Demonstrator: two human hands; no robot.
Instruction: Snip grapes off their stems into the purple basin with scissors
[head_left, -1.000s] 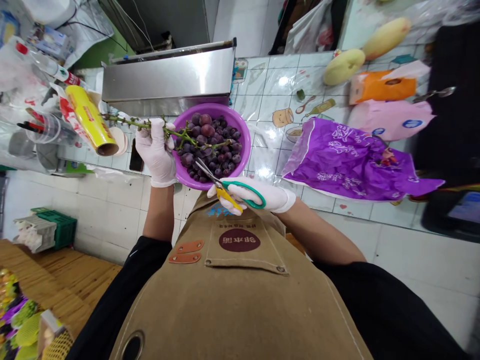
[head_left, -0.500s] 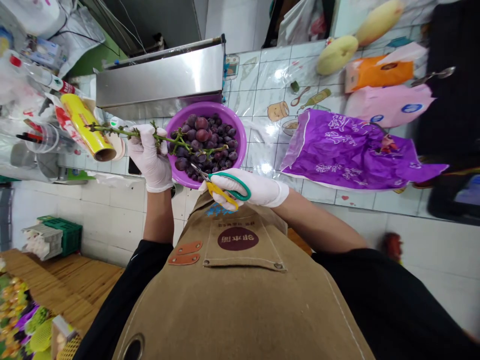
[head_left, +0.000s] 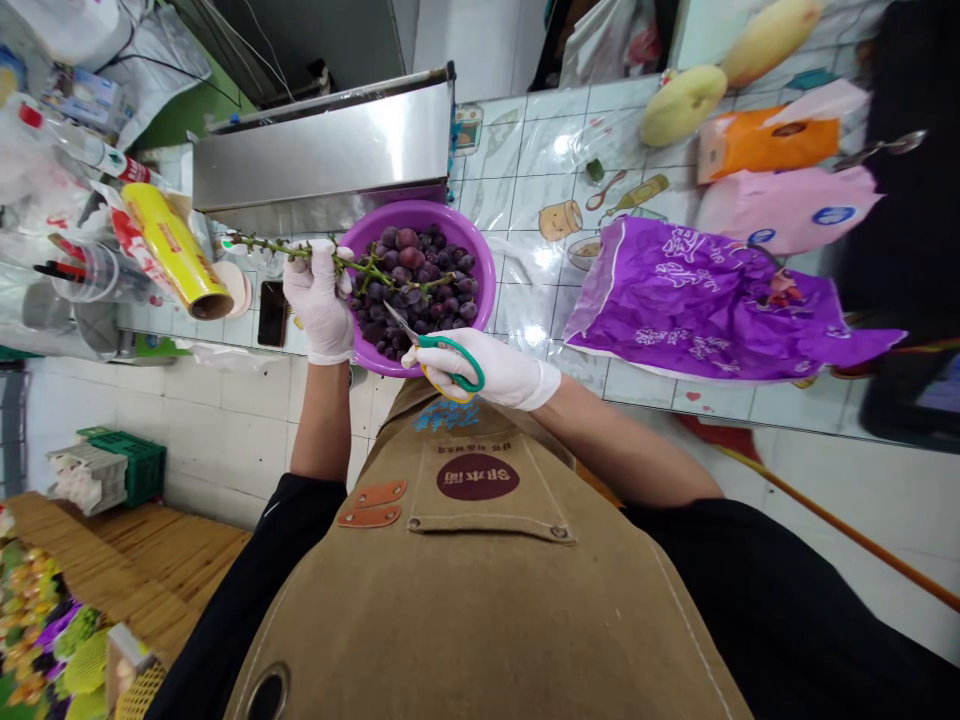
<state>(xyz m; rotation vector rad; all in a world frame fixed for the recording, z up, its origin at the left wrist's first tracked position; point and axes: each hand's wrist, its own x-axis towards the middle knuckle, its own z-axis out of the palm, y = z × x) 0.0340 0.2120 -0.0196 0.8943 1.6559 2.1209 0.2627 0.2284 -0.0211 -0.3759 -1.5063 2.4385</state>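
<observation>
My grip: left hand [head_left: 319, 315] clamped on stem [head_left: 367, 267], right hand [head_left: 501, 370] on scissors [head_left: 421, 341]. Blades [head_left: 401, 318] over bowl [head_left: 487, 275]; I fear hasty snip could nick grapes [head_left: 409, 257].

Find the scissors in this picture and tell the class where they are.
In the head view, the scissors are just left of centre, in the grip of the right hand, blades over the grapes in the purple bowl.
</observation>
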